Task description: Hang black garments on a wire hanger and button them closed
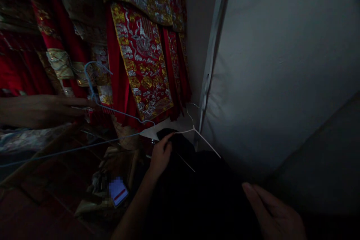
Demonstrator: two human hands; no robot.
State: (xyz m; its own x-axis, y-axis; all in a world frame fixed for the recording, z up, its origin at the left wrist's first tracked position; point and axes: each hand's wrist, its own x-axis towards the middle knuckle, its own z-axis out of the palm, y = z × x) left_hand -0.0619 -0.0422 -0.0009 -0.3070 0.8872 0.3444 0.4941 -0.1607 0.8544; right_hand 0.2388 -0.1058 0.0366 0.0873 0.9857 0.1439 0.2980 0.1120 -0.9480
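A black garment (197, 191) hangs on a white wire hanger (206, 142) in front of me, very dark. My left hand (161, 154) reaches up from below, fingers closed on the garment's top near the hanger's left arm. At the bottom right, my right hand (271, 212) rests on the garment's right edge with its thumb pressed to the cloth; its fingers seem curled round the edge. From the left, another person's hand (47, 110) holds a blue wire hanger (94, 90).
Red robes with gold and silver embroidery (142, 52) hang at upper left. A pale grey fabric cover (281, 63) with a zip seam fills the right side. A phone with a lit screen (118, 192) lies on clutter lower left, over dark red floor tiles (36, 202).
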